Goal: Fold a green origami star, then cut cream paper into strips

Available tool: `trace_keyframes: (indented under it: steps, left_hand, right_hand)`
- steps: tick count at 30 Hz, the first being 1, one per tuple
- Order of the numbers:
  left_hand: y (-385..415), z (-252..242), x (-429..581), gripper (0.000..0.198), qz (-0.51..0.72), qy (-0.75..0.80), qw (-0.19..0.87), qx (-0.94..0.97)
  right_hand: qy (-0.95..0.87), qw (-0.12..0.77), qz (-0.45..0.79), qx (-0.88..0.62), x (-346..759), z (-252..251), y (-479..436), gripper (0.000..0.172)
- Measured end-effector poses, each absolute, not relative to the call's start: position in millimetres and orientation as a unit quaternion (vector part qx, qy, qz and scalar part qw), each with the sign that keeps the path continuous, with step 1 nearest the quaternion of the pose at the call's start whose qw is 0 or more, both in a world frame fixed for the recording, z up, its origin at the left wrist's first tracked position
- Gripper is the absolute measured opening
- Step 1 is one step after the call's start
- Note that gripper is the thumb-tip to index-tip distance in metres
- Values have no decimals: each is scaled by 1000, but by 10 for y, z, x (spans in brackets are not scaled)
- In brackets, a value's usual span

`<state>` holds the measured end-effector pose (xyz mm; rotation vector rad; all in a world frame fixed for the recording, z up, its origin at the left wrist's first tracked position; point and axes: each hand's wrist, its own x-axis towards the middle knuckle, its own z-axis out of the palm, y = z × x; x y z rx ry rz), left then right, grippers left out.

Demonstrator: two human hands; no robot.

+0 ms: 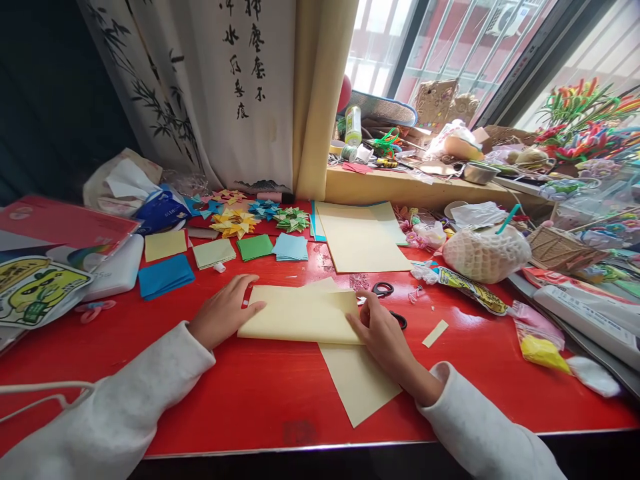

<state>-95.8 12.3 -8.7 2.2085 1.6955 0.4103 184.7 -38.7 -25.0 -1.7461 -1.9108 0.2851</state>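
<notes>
A folded pale yellow sheet of paper [300,315] lies in front of me, its long fold toward the near side. My left hand [225,312] grips its left end, thumb on top and fingers at the edge. At the right end my right hand [383,330] pinches the paper between thumb and fingers. Under it, a second pale sheet [356,383] sticks out at an angle toward the table's front. Scissors with black handles [383,289] lie just behind my right hand, which partly hides them. A small pale paper strip [435,333] rests farther right.
Behind are small stacks of coloured paper, including blue [166,275] and green [255,247], folded paper stars [234,223] and a pile of large cream sheets [363,237]. Packets and a netted coconut-like drink [486,255] crowd the right; a snack bag [43,290] lies left on the red table [240,407].
</notes>
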Motion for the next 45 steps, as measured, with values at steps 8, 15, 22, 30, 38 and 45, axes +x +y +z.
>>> trace_keyframes:
  steps: [8, 15, 22, 30, 38, 45]
  left_hand:
    - [387, -75, -951, 44, 84, 599, 200, 771]
    - [421, -74, -1042, 26, 92, 574, 242, 777]
    - [320, -1, -1011, 21, 215, 542, 307, 752]
    - [245, 69, -1006, 31, 406, 514, 408, 635]
    - [190, 93, -972, 30, 444, 511, 400, 619]
    - [184, 97, -972, 30, 474, 520, 354, 616]
  right_hand:
    - [-729, 272, 102, -620, 1863, -270, -250, 51]
    - [-752, 308, 98, -575, 1803, -222, 90, 48]
    - [-676, 418, 208, -571, 1854, -247, 44, 52]
    - [-578, 482, 467, -465, 1823, 29, -71, 31]
    - [-512, 506, 509, -472, 1875, 18, -44, 27]
    - [-499, 505, 525, -470, 1871, -6, -42, 27]
